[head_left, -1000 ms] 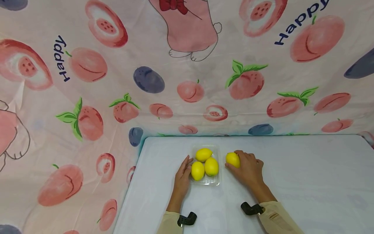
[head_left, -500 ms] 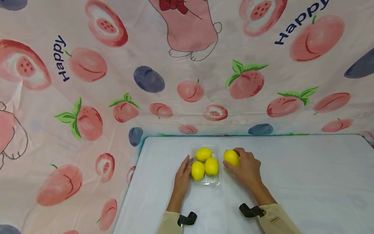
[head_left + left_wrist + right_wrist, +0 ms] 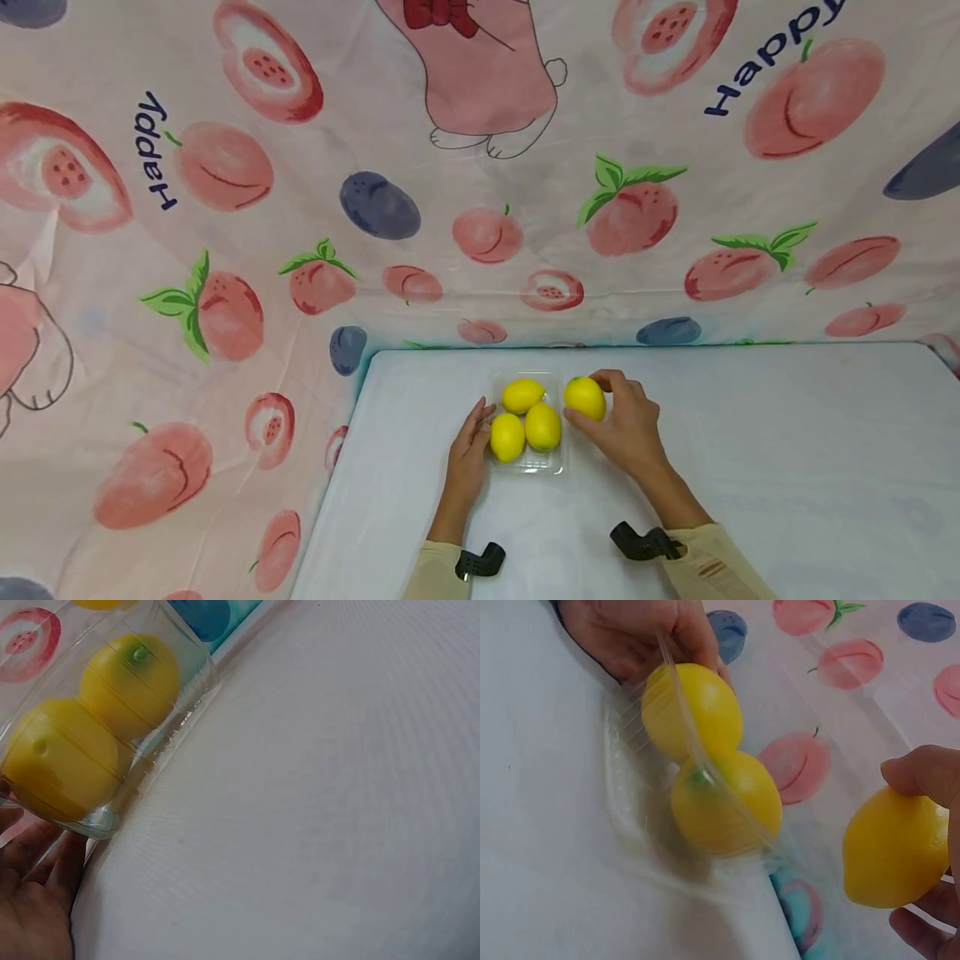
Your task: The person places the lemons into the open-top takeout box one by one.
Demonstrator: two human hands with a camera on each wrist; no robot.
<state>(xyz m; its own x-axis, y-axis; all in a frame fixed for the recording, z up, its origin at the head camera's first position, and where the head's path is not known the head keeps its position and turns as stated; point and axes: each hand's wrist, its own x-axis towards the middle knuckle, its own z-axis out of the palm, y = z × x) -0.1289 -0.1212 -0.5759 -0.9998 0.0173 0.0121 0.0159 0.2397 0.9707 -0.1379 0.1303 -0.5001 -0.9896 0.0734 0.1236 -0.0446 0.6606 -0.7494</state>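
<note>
A clear plastic box point(image 3: 553, 463) stands on the white table with three yellow lemons point(image 3: 543, 427) inside it. My left hand point(image 3: 468, 454) rests along the box's left wall, fingers fairly straight; the left wrist view shows its fingers point(image 3: 66, 862) at the box's lower corner. Between thumb and fingers my right hand point(image 3: 630, 425) pinches another lemon point(image 3: 584, 399), just right of the box's rim. In the right wrist view this held lemon point(image 3: 894, 847) is raised beside the box, its pointed end facing away from the palm.
The table point(image 3: 787, 450) is covered in white cloth and meets a fruit-printed curtain point(image 3: 480, 183) at its back and left edges. A black wrist device point(image 3: 643, 541) sits on the right forearm, and a similar device point(image 3: 481, 561) on the left.
My right hand has lifted the lemon and carried it leftward, closer to the box's right rim. The left hand, the box and the lemons inside have stayed put.
</note>
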